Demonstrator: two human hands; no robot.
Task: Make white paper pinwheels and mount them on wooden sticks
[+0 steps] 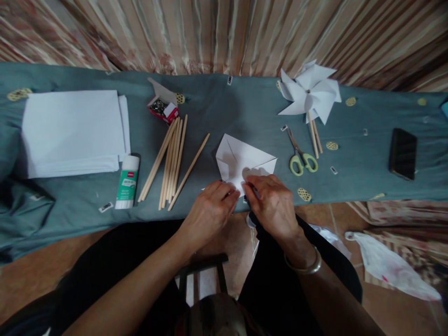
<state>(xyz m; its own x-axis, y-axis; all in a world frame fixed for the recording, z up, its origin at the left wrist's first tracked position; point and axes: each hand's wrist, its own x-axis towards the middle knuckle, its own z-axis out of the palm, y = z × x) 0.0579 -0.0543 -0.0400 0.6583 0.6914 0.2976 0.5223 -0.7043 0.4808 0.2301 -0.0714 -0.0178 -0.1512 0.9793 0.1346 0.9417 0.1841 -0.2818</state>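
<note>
Hands, left hand (pixel 210 210) and right hand (pixel 271 203), each grip pinched on folded paper (pixel 241 158).

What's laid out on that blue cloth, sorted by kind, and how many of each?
Loose wooden sticks: about 8
Finished white paper pinwheel: 1
Folded white paper under both hands: 1
White paper stack: 1
Green-handled scissors: 1
Glue stick: 1
Red pin box: 1
Black phone: 1
Total: about 15

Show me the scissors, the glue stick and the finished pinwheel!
scissors (pixel 299 156): head view, on the pivot above the green handles.
glue stick (pixel 127 183): head view, on its green label.
pinwheel (pixel 311 91): head view, on the white blades' centre.
</note>
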